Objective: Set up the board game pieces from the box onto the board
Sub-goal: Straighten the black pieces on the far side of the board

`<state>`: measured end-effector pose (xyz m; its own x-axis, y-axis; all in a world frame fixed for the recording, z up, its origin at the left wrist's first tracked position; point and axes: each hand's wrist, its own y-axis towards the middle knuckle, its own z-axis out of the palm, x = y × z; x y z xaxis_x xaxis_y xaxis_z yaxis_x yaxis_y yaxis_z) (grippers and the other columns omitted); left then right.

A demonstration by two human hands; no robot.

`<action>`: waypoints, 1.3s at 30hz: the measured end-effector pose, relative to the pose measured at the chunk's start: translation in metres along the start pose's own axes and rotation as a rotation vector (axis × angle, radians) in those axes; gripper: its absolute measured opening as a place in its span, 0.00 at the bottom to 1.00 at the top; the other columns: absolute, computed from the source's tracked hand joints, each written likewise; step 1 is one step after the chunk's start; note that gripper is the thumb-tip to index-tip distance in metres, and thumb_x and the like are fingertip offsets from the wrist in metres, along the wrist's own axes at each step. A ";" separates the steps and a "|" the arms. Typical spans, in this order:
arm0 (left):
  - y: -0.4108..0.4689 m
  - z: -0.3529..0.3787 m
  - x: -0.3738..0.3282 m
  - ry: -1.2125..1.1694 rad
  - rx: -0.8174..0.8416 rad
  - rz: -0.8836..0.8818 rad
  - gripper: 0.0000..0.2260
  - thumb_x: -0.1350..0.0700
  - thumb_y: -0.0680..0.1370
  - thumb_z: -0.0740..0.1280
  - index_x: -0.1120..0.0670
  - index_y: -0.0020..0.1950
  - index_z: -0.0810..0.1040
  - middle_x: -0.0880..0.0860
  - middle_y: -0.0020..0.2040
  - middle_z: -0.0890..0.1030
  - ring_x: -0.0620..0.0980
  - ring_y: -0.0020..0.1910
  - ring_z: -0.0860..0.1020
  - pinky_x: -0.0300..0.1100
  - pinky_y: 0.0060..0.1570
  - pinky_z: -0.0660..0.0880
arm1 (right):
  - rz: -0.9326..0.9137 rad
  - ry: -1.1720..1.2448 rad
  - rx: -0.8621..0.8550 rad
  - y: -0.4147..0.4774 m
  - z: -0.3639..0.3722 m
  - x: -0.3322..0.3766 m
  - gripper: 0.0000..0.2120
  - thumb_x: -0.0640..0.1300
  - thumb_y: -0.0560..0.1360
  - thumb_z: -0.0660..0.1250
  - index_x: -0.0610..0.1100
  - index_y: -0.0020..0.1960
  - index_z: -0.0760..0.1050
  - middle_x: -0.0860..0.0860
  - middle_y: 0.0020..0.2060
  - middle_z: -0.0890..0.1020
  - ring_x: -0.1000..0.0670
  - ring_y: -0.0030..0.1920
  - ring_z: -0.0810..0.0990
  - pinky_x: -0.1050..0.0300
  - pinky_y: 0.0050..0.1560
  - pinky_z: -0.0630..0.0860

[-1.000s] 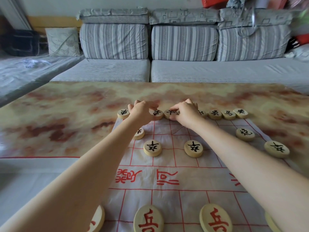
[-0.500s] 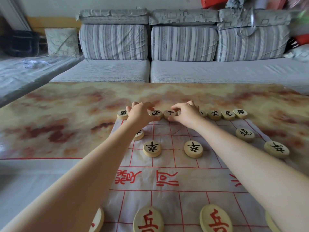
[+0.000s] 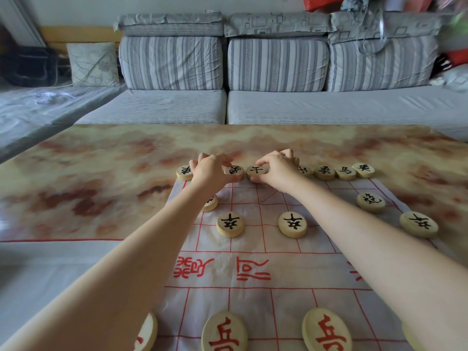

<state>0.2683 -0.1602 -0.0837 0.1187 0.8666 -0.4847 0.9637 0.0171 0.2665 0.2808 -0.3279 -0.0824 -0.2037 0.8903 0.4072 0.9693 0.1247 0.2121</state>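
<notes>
Right hand (image 3: pixel 277 171) grip pinching back-row piece (image 3: pixel 256 171) | left hand (image 3: pixel 210 171) grip fingering neighbouring piece (image 3: pixel 234 171), hold unclear

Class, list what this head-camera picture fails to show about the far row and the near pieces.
- Back-row pieces under the left hand and right hand: hidden by the hands.
- Round wooden black-lettered piece beside the left wrist: character covered.
- Red-lettered wooden discs along the bottom edge: cut off.
- Game box: not in view.

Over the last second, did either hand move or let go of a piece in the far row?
Barely. The left hand and right hand stay at the far row, fingers on the black pieces there; nothing was released. The other pieces and the board are unchanged.
</notes>
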 end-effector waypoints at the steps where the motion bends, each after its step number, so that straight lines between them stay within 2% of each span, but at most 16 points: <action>1: 0.000 0.000 0.000 -0.002 -0.003 0.003 0.24 0.40 0.68 0.70 0.46 0.61 0.75 0.43 0.54 0.81 0.50 0.60 0.66 0.44 0.48 0.53 | 0.002 0.006 -0.001 0.000 0.001 0.000 0.26 0.58 0.67 0.72 0.49 0.62 0.76 0.51 0.60 0.74 0.46 0.65 0.59 0.54 0.56 0.57; 4: 0.000 0.000 0.000 0.010 -0.003 0.014 0.23 0.40 0.69 0.69 0.46 0.61 0.75 0.44 0.54 0.81 0.51 0.60 0.65 0.44 0.48 0.53 | 0.006 0.019 0.003 -0.001 0.001 -0.002 0.26 0.58 0.68 0.72 0.49 0.62 0.75 0.50 0.59 0.74 0.46 0.65 0.59 0.53 0.58 0.57; 7: -0.001 -0.002 -0.001 0.020 0.007 0.015 0.23 0.40 0.69 0.69 0.46 0.61 0.75 0.45 0.54 0.81 0.52 0.61 0.65 0.45 0.50 0.54 | -0.010 0.016 0.005 -0.003 0.000 -0.002 0.29 0.58 0.68 0.71 0.50 0.65 0.73 0.50 0.61 0.74 0.46 0.66 0.58 0.53 0.59 0.57; 9: -0.002 -0.002 -0.004 0.019 0.009 0.021 0.23 0.40 0.69 0.70 0.46 0.62 0.74 0.46 0.54 0.80 0.52 0.62 0.64 0.45 0.51 0.55 | -0.041 0.063 -0.007 -0.006 -0.006 0.000 0.30 0.59 0.68 0.71 0.51 0.66 0.71 0.51 0.64 0.72 0.46 0.66 0.58 0.55 0.57 0.54; 11: -0.004 -0.003 -0.007 0.016 -0.002 0.038 0.24 0.41 0.69 0.70 0.45 0.62 0.74 0.45 0.56 0.80 0.52 0.62 0.64 0.44 0.51 0.54 | -0.054 0.108 -0.037 -0.008 -0.019 -0.003 0.26 0.58 0.67 0.72 0.52 0.64 0.74 0.52 0.64 0.73 0.47 0.66 0.59 0.58 0.53 0.52; 15: -0.003 -0.003 -0.021 -0.021 -0.005 0.098 0.20 0.46 0.70 0.71 0.45 0.61 0.75 0.43 0.56 0.80 0.50 0.61 0.64 0.41 0.46 0.50 | 0.101 0.130 -0.041 -0.012 -0.052 -0.037 0.20 0.52 0.70 0.71 0.56 0.62 0.75 0.45 0.63 0.70 0.41 0.66 0.63 0.54 0.64 0.60; 17: 0.000 -0.001 -0.031 -0.032 0.012 0.116 0.18 0.47 0.70 0.71 0.45 0.60 0.76 0.43 0.56 0.80 0.49 0.61 0.65 0.41 0.49 0.51 | 0.146 0.101 0.024 -0.015 -0.061 -0.055 0.21 0.50 0.70 0.71 0.57 0.63 0.74 0.44 0.64 0.70 0.41 0.67 0.65 0.52 0.69 0.62; 20: 0.002 0.008 -0.047 -0.008 0.031 0.125 0.18 0.47 0.71 0.70 0.45 0.60 0.76 0.43 0.56 0.80 0.49 0.62 0.64 0.42 0.51 0.53 | 0.162 0.095 0.106 -0.020 -0.065 -0.066 0.24 0.52 0.70 0.72 0.56 0.65 0.73 0.44 0.67 0.68 0.42 0.68 0.65 0.49 0.70 0.62; 22: 0.003 0.016 -0.057 0.009 0.057 0.129 0.19 0.46 0.71 0.70 0.46 0.61 0.75 0.44 0.56 0.80 0.50 0.61 0.64 0.43 0.51 0.54 | 0.181 0.109 0.100 -0.022 -0.064 -0.068 0.26 0.55 0.68 0.73 0.57 0.65 0.73 0.45 0.65 0.68 0.41 0.68 0.65 0.50 0.69 0.62; 25: 0.005 0.027 -0.068 0.025 0.092 0.127 0.19 0.46 0.71 0.70 0.46 0.61 0.75 0.44 0.56 0.80 0.50 0.62 0.64 0.42 0.51 0.54 | 0.128 0.055 0.019 -0.023 -0.061 -0.066 0.25 0.57 0.66 0.73 0.53 0.61 0.76 0.52 0.52 0.73 0.44 0.65 0.65 0.52 0.64 0.62; 26: 0.006 0.030 -0.070 0.023 0.097 0.130 0.20 0.47 0.71 0.70 0.46 0.62 0.75 0.44 0.57 0.80 0.50 0.62 0.64 0.43 0.52 0.54 | 0.102 0.013 -0.005 -0.022 -0.061 -0.065 0.25 0.59 0.66 0.73 0.51 0.60 0.77 0.52 0.51 0.75 0.45 0.63 0.65 0.52 0.62 0.62; 31: 0.011 0.039 -0.077 0.033 0.121 0.201 0.20 0.47 0.73 0.68 0.44 0.64 0.72 0.42 0.60 0.79 0.50 0.64 0.63 0.46 0.60 0.55 | 0.085 -0.040 -0.070 -0.018 -0.054 -0.068 0.25 0.60 0.65 0.73 0.49 0.57 0.78 0.51 0.50 0.79 0.46 0.61 0.65 0.53 0.58 0.61; 35: 0.017 0.043 -0.078 0.054 0.099 0.221 0.18 0.48 0.74 0.68 0.44 0.63 0.74 0.42 0.57 0.80 0.50 0.62 0.64 0.45 0.55 0.55 | 0.069 -0.044 -0.109 -0.017 -0.048 -0.073 0.21 0.57 0.66 0.73 0.48 0.55 0.79 0.50 0.49 0.78 0.45 0.60 0.66 0.54 0.55 0.60; 39: 0.018 0.047 -0.077 0.090 0.074 0.216 0.19 0.43 0.71 0.68 0.45 0.61 0.75 0.44 0.55 0.81 0.51 0.61 0.65 0.44 0.50 0.53 | 0.049 0.047 -0.111 -0.017 -0.044 -0.074 0.21 0.50 0.71 0.71 0.49 0.62 0.74 0.54 0.53 0.81 0.47 0.61 0.65 0.57 0.54 0.59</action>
<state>0.2873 -0.2504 -0.0807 0.3058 0.8869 -0.3462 0.9334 -0.2075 0.2928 0.2731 -0.4154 -0.0771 -0.1651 0.8725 0.4598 0.9574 0.0298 0.2871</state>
